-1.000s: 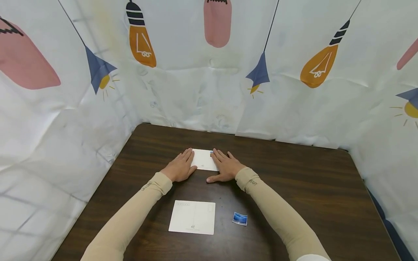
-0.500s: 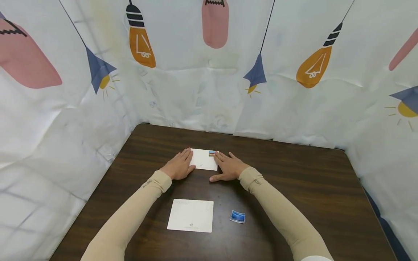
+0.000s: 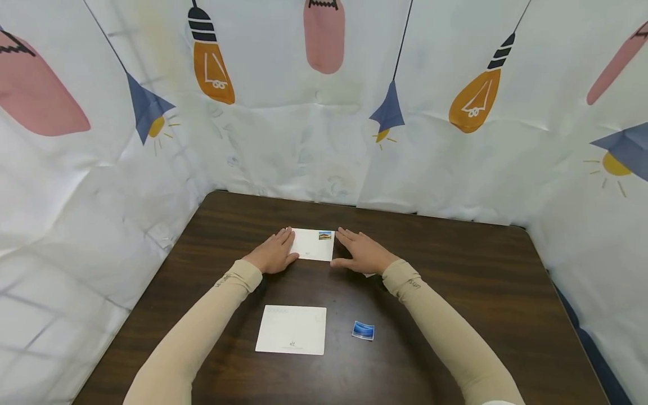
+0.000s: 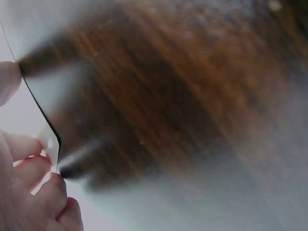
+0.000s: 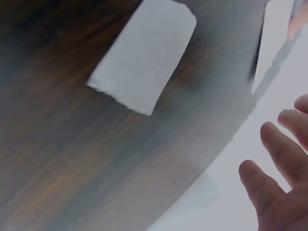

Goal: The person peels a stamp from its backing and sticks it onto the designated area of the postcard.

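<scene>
Table [image 3: 455,281] w/ near postcard [image 3: 291,329], unstamped, prob. left to do. L hand [image 3: 271,251], fingers extended, rests on far postcard [image 3: 310,245]; R hand [image 3: 365,252], fingers spread, empty, just beside. Blue stamp [image 3: 363,330] loose nr. near postcard; scenic stamp [image 3: 325,235] on far postcard, apparently done.

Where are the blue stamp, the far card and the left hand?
Blue stamp [image 3: 363,331]: head view, its middle.
Far card [image 3: 311,245]: head view, bare middle.
Left hand [image 3: 271,253]: head view, back of the hand.

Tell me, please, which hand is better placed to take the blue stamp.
Probably the right hand: it lies nearer the blue stamp and appears off the stamped card, which the left hand touches.
</scene>
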A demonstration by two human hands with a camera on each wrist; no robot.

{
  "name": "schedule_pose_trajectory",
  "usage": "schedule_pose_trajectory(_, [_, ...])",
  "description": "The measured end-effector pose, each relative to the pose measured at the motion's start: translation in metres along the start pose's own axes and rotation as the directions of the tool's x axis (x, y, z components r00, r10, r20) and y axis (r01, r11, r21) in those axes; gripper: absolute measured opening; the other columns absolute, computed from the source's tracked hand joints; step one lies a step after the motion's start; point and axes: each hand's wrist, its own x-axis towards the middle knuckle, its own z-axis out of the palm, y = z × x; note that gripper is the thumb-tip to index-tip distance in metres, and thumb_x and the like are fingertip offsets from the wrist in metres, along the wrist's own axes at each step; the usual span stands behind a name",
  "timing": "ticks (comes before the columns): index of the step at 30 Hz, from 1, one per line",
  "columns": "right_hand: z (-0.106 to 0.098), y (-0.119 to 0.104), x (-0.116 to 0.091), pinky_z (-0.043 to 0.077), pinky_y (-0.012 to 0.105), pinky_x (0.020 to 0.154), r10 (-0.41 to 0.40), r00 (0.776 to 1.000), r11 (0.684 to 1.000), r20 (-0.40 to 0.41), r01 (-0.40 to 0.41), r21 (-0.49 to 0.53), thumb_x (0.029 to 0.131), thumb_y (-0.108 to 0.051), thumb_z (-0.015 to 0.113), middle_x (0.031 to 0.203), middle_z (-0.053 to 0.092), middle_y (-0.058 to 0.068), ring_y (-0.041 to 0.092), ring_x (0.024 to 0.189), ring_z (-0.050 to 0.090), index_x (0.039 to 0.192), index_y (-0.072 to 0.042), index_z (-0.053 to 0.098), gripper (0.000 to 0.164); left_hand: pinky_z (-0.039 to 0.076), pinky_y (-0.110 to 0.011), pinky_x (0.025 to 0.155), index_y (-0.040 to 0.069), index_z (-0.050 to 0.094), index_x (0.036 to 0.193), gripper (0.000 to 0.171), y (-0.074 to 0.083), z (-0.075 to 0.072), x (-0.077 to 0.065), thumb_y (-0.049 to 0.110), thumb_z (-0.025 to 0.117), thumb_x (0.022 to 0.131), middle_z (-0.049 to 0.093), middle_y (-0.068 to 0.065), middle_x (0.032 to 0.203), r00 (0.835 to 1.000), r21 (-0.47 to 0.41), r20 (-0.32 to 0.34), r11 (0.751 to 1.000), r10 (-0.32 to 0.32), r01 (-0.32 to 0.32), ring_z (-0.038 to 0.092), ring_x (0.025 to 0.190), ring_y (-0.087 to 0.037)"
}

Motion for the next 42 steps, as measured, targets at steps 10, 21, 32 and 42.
schedule_pose_trajectory(10, [-0.007, 0.012, -0.029, 0.056, 0.050, 0.103, 0.086, 0.955, 0.975, -0.283, -0.023, 0.219, 0.101, -0.038, 0.067, 0.142, 0.059, 0.016, 0.033, 0.124, 0.065, 0.149, -0.008, 0.052, 0.058, 0.023, -0.061, 0.129, -0.009, 0.023, 0.160, 0.069, -0.002, -0.008, -0.008, 0.036, 0.044, 0.112, 0.018, -0.030, 0.170, 0.999, -0.032, -0.051, 0.999, -0.002, 0.000, 0.021, 0.159, -0.046])
schedule_pose_trajectory(21, [-0.001, 0.017, -0.063, 0.062, 0.041, 0.087, 0.213, 0.921, 0.901, -0.326, -0.056, 0.431, 0.097, -0.027, 0.073, 0.109, 0.074, 0.007, 0.021, 0.098, 0.073, 0.127, -0.006, 0.065, 0.037, 0.027, -0.064, 0.127, -0.009, 0.030, 0.158, 0.069, 0.004, -0.002, -0.039, 0.037, 0.049, 0.110, 0.026, -0.029, 0.168, 0.988, -0.013, -0.140, 0.998, 0.058, -0.061, 0.025, 0.158, -0.047])
schedule_pose_trajectory(32, [0.018, 0.015, -0.091, 0.058, 0.027, 0.073, 0.279, 0.929, 0.836, -0.241, -0.112, 0.537, 0.095, -0.025, 0.075, 0.101, 0.078, 0.005, 0.013, 0.086, 0.071, 0.114, -0.008, 0.074, 0.026, 0.030, -0.061, 0.126, -0.007, 0.030, 0.159, 0.072, 0.020, 0.017, -0.075, 0.040, 0.052, 0.108, 0.030, -0.026, 0.168, 0.981, -0.028, -0.167, 0.994, 0.100, -0.106, 0.029, 0.158, -0.043])
schedule_pose_trajectory(42, [0.037, 0.006, -0.115, 0.059, 0.022, 0.068, 0.259, 0.950, 0.806, -0.173, -0.114, 0.580, 0.092, -0.022, 0.077, 0.093, 0.078, 0.002, 0.008, 0.077, 0.070, 0.107, -0.008, 0.075, 0.020, 0.032, -0.056, 0.127, -0.004, 0.033, 0.159, 0.073, 0.040, 0.032, -0.110, 0.042, 0.055, 0.106, 0.031, -0.023, 0.169, 0.983, -0.049, -0.155, 0.992, 0.103, -0.112, 0.031, 0.158, -0.039])
